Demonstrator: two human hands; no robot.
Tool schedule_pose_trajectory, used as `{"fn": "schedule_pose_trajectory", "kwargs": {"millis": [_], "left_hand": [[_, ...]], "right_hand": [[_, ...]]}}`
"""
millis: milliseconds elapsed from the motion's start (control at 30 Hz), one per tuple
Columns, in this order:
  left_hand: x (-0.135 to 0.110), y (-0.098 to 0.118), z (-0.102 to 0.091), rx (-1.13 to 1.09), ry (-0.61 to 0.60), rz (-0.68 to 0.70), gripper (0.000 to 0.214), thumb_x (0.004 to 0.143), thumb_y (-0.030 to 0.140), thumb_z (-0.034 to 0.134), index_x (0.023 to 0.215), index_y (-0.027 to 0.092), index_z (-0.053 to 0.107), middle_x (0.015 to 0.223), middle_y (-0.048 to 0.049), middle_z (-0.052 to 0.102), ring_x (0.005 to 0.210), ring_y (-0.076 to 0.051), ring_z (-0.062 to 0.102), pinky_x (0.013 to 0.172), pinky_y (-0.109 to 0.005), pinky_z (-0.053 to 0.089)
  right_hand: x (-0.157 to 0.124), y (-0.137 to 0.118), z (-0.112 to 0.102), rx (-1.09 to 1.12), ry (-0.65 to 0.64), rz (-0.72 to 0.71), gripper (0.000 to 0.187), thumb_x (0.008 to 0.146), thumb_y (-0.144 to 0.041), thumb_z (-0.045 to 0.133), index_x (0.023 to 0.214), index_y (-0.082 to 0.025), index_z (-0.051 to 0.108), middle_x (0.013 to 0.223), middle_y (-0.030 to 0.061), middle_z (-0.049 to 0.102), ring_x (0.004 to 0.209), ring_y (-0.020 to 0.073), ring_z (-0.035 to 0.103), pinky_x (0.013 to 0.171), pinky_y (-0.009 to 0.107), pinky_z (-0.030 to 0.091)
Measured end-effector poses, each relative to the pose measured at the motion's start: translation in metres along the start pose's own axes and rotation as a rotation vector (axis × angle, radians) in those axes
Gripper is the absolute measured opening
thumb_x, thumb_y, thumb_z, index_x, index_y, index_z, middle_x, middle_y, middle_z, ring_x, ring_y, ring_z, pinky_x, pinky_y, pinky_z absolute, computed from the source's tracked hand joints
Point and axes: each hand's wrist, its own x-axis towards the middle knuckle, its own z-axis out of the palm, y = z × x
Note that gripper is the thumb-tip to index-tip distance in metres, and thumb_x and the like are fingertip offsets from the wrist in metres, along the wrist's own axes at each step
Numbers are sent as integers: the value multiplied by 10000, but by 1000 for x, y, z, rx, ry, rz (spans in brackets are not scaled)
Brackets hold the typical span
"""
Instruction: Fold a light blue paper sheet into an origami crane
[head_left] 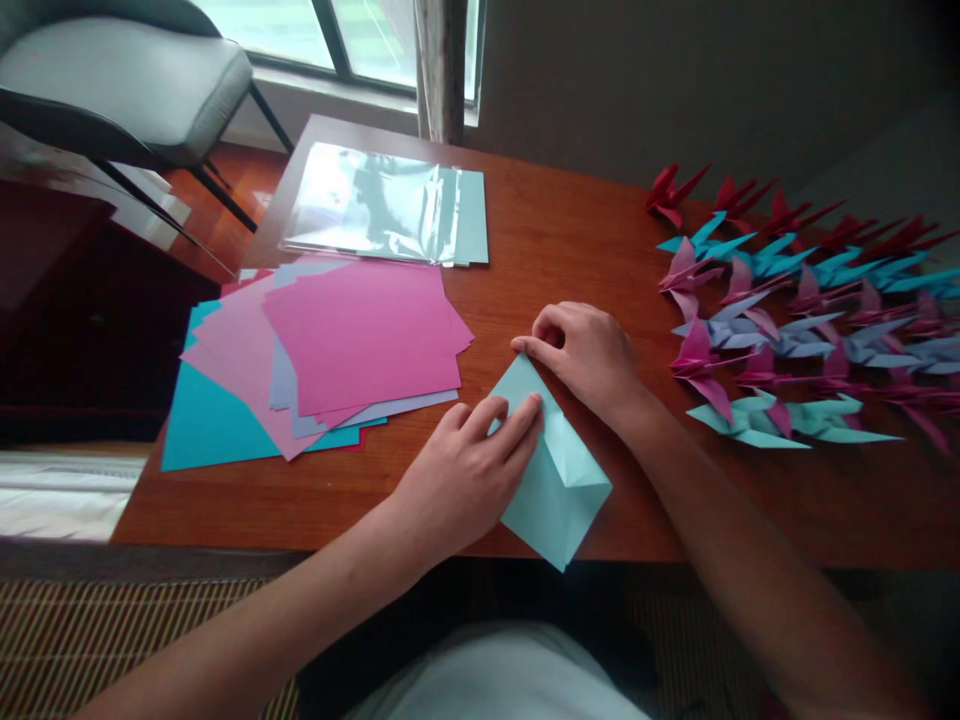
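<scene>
A mint-green sheet of origami paper [564, 515], partly folded, lies on the table with one corner towards me. Its right side has a flap turned inward, with creases showing. My left hand [469, 465] rests on the paper's left part, the fingers bent and close together, holding it down with the fingertips near the flap's edge. At the far corner, the thumb and forefinger of my right hand [585, 350] are closed in a pinch against the paper's tip. What lies under my left palm is hidden.
Left on the wooden table [360, 490] lies a loose pile of coloured paper sheets [367, 340]. Behind it sits a clear plastic packet of mint-green paper [471, 215]. Rows of folded paper cranes [780, 310] fill the right side. A chair [135, 80] stands beyond the left edge.
</scene>
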Motion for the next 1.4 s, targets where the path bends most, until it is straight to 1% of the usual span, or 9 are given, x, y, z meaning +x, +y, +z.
{"fn": "schedule_pose_trajectory", "kwargs": {"millis": [200,400,700,800,933,1067,1133,1233,1400], "left_hand": [[0,0,-1,1,-9,-6,455,1005,204,436,1440,132,544,1552,-58,501,1115,-261,529,841,-397,499],[-1,-1,0,-12,-7,-4,465,1010,219,437,1460,136,523,1564,-55,486,1116,-261,535,847,-389,488],[-1,-1,0,-32,-5,-14,471,1001,207,451,1463,156,524,1561,-51,489,1117,-261,532,860,-408,501],[-1,-1,0,-32,-2,-13,476,1003,203,440,1471,152,514,1563,-51,487,1111,-261,533,859,-406,500],[-1,-2,0,-41,-7,-14,470,1002,207,444,1462,151,524,1566,-60,481,1114,-268,540,868,-408,496],[-1,-1,1,-64,-6,-22,456,1008,210,436,1450,151,533,1569,-51,479,1140,-277,536,899,-417,498],[0,-1,1,-91,7,-41,467,1010,217,435,1464,137,511,1579,-62,464,1149,-281,538,920,-421,499],[0,0,2,-126,26,-79,497,1006,228,442,1489,111,468,1592,-116,434,1156,-288,549,944,-437,501],[0,-1,4,-136,11,-69,480,1011,226,428,1469,94,482,1554,-145,477,1186,-305,550,975,-462,494]], "right_hand": [[-7,8,-3,96,2,-106,241,927,-368,672,759,-212,599,795,12,633,793,186,560,716,312,375],[-29,18,-21,217,-132,-108,208,863,-337,751,789,-201,613,812,-3,616,736,155,575,678,290,412],[-47,28,-38,188,-279,-177,183,854,-348,759,860,-214,635,909,16,634,792,161,594,694,278,442],[-45,25,-34,132,-254,-128,185,867,-360,741,818,-215,637,884,13,649,771,162,600,676,280,428],[-45,18,-28,65,-120,-39,228,934,-379,652,782,-210,639,845,28,683,772,184,625,722,312,442],[-67,4,-42,241,-129,2,341,980,-491,547,1144,-214,660,1058,80,743,920,229,696,748,329,511],[-85,-4,-52,250,-196,-41,558,923,-549,611,1377,-233,536,1265,107,696,1083,273,682,834,376,545],[-105,-11,-56,135,-203,-87,760,816,-531,743,1466,-275,444,1420,110,609,1257,330,598,972,464,528],[-106,-6,-38,61,-67,47,407,889,-207,631,1290,-239,575,1087,74,738,970,263,703,836,412,558]]}}
